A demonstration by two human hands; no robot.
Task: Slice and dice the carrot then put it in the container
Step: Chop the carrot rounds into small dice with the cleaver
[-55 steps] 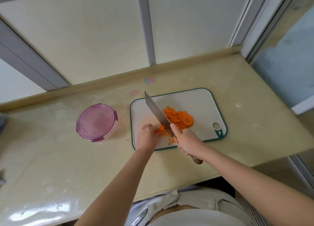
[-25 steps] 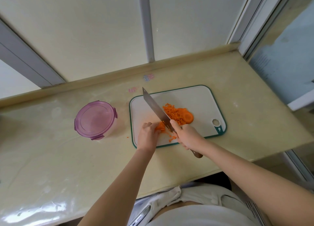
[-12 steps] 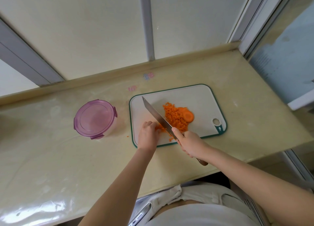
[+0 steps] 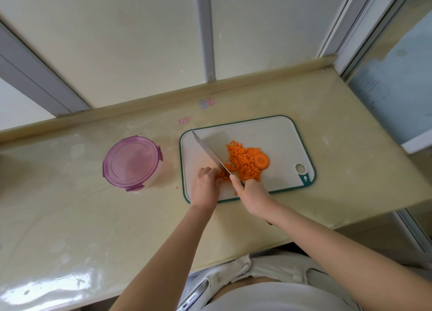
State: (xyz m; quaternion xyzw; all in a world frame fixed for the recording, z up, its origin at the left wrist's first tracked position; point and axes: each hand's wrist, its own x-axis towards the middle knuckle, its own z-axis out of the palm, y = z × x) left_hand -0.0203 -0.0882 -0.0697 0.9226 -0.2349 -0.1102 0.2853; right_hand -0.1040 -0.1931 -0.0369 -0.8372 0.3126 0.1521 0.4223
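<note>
A pile of diced carrot (image 4: 243, 162) lies on the white, green-rimmed cutting board (image 4: 275, 135), with a round carrot slice (image 4: 261, 160) at its right edge. My right hand (image 4: 253, 192) grips the handle of a cleaver (image 4: 208, 150), whose blade points to the far left across the board. My left hand (image 4: 204, 187), fingers curled, holds down a small bunch of carrot pieces (image 4: 222, 176) right against the blade's left side. The round container (image 4: 132, 162) stands left of the board with its purple lid on.
The beige counter (image 4: 70, 217) ends at a front edge near my body and a raised back ledge below the wall panels. A tiny carrot crumb (image 4: 177, 187) lies on the counter just left of the board. A phone (image 4: 194, 295) shows in my pocket.
The knife has kept chopping beside my left hand, its blade shifting slightly along the small bunch. The carrot pile, board and container stay where they were.
</note>
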